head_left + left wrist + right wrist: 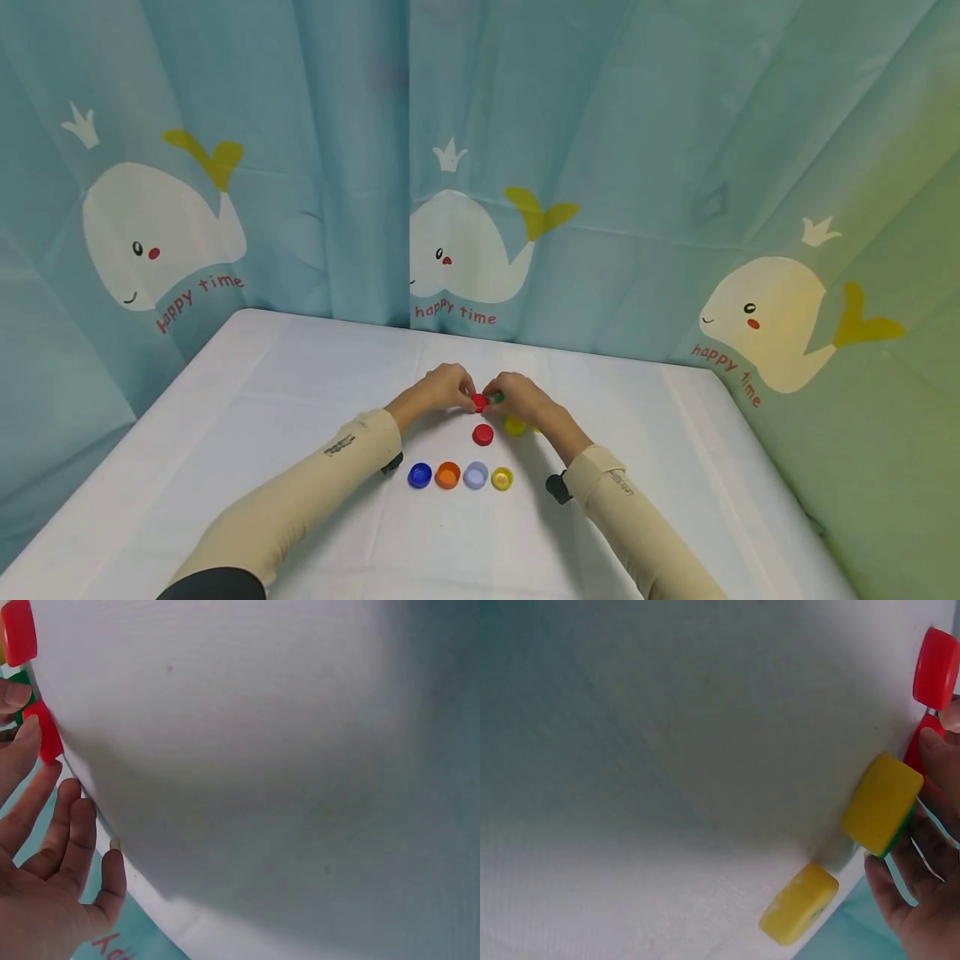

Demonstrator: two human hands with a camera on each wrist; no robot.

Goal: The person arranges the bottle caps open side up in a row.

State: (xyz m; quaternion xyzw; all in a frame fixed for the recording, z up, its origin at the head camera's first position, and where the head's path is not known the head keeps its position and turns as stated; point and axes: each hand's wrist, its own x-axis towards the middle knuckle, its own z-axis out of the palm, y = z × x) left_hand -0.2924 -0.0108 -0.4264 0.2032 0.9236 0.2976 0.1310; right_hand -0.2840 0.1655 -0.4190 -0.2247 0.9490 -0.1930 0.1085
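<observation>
In the head view, both hands meet over the table. My left hand (444, 386) pinches a red bottle cap (478, 403) between thumb and fingers; its other fingers spread loosely in the left wrist view. Close on the right, my right hand (522, 396) has its thumb and fingers about a green cap (498, 397), mostly covered by the hand. The right thumb overlaps the green cap (21, 684) in the left wrist view. Another red cap (483, 434) lies just nearer. Beside the right hand sit two yellow caps, one (885, 804) partly hiding the green, the other (799, 904) apart.
A row of upturned caps lies nearer the body: blue (419, 475), orange (447, 475), pale lavender (476, 475) and yellow (502, 478). The white-covered table (300, 392) ends at a blue curtain (360, 208) printed with whales.
</observation>
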